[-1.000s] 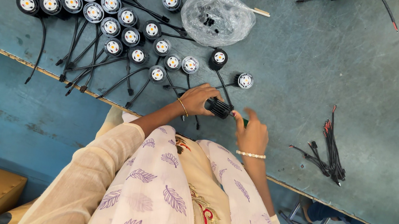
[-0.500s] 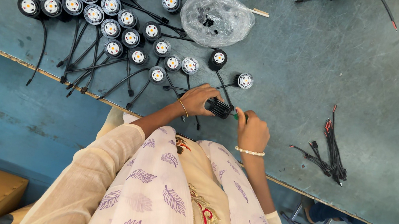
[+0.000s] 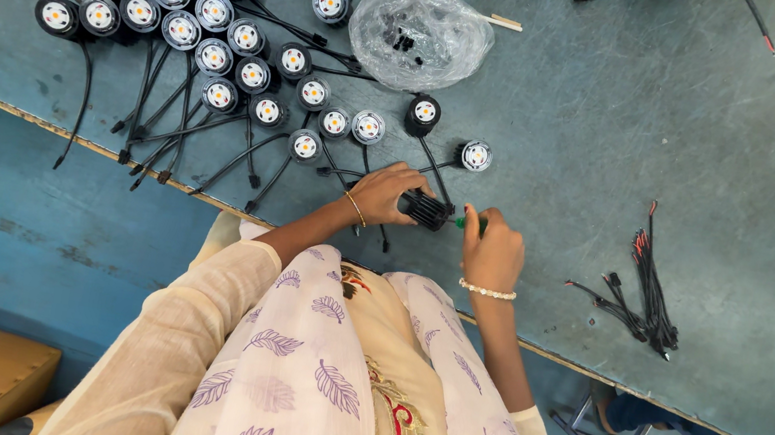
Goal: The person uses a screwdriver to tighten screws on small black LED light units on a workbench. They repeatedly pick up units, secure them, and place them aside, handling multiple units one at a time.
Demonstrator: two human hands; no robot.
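While the left hand (image 3: 389, 194) wraps around a black ribbed lamp body (image 3: 426, 210) at the near edge of the blue-grey table (image 3: 622, 129), the right hand (image 3: 492, 249) closes on a green-handled tool (image 3: 468, 223) touching that body's end. Far left, finished round black lamps (image 3: 200, 40) sit clustered, cables trailing toward the near edge. Beyond the hands lies a clear plastic bag (image 3: 420, 37) of small parts, and off right, well apart, a bundle of loose wires (image 3: 649, 295).
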